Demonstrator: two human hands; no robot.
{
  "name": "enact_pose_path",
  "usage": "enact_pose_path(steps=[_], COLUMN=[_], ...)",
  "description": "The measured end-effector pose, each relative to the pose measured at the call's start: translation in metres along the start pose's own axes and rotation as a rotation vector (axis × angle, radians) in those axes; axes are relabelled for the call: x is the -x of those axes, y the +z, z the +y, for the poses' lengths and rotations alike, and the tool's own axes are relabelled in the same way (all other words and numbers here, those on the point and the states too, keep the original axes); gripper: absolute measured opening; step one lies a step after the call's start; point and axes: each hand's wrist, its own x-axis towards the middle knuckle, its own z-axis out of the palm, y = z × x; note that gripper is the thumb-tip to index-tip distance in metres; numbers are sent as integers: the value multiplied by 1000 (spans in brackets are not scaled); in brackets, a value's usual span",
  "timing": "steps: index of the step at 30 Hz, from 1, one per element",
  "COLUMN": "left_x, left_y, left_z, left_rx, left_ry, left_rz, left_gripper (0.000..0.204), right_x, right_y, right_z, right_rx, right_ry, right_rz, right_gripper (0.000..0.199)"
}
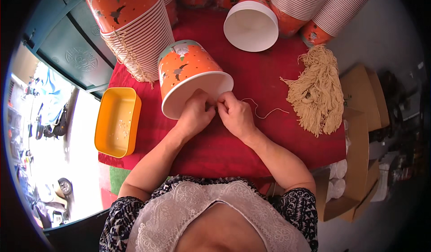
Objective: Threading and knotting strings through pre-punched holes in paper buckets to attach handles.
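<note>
An orange paper bucket with bird prints lies on its side on the red table, its white open rim facing me. My left hand grips the rim of the bucket at its lower edge. My right hand pinches a beige string right at the rim, touching my left hand. The loose end of the string trails to the right across the cloth.
A bundle of beige strings lies at the right. Another bucket stands open behind. Stacks of buckets line the back. A yellow tray sits at the left edge. Cardboard boxes stand to the right.
</note>
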Motion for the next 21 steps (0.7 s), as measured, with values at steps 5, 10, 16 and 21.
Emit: enact_pose_path(steps=[5, 10, 16, 21], left_x=[0, 0, -2, -2], left_y=[0, 2, -2, -2], left_z=[0, -1, 4, 3], left_rx=[-1, 9, 54, 64], left_ry=[-29, -55, -87, -99], left_rz=[-3, 6, 16, 8], left_gripper=[11, 10, 10, 10], right_x=[1, 0, 3, 4], right_y=[-1, -2, -5, -8], right_z=[4, 1, 3, 1], right_rx=[33, 34, 69, 158], right_ry=[-55, -71, -170, -217], right_rz=[-23, -25, -26, -64], right_gripper=[7, 6, 9, 11])
